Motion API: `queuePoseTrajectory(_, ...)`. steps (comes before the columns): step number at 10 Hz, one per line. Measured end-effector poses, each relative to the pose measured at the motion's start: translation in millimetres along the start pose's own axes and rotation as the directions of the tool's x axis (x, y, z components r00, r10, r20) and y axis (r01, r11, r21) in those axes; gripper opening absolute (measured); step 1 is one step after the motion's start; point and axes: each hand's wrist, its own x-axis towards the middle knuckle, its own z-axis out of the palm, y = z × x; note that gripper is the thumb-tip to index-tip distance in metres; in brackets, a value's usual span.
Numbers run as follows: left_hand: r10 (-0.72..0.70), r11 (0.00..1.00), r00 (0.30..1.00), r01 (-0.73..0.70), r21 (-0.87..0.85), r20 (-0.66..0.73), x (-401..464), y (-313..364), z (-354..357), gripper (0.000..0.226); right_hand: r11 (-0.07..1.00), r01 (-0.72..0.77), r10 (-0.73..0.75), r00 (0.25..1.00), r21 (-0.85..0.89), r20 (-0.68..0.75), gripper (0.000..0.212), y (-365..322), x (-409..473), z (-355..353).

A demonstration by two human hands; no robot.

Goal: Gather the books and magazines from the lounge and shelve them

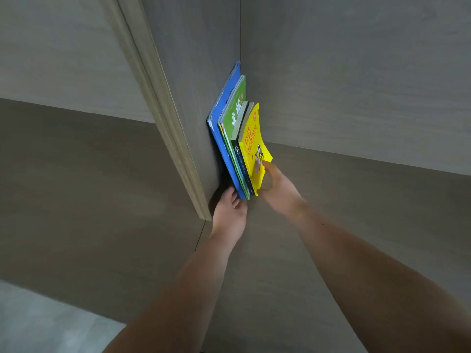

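- your left hand (229,212) is curling its fingers around the bottom edge of the blue book (224,131).
- your right hand (276,189) is pressing, open, against the yellow book (254,149).
- the books are standing upright against the shelf divider (193,98).

four upright books (238,138), two hands (229,212)
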Motion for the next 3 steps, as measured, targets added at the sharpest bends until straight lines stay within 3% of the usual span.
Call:
queuePoseTrajectory(2, -0.087, 0.989, 0.995, 0.081, 0.124, 0.045, -53, 20, -30, 0.044, 0.97, -0.001, 0.024, 0.996, 0.244, -0.09, 0.043, -11, -59, -8)
queuePoseTrajectory(3, -0.015, 0.976, 0.997, -0.002, 0.217, 0.077, -88, 32, -55, 0.032, 0.961, 0.045, -0.004, 0.989, 0.273, -0.148, 0.028, -17, -107, -9)
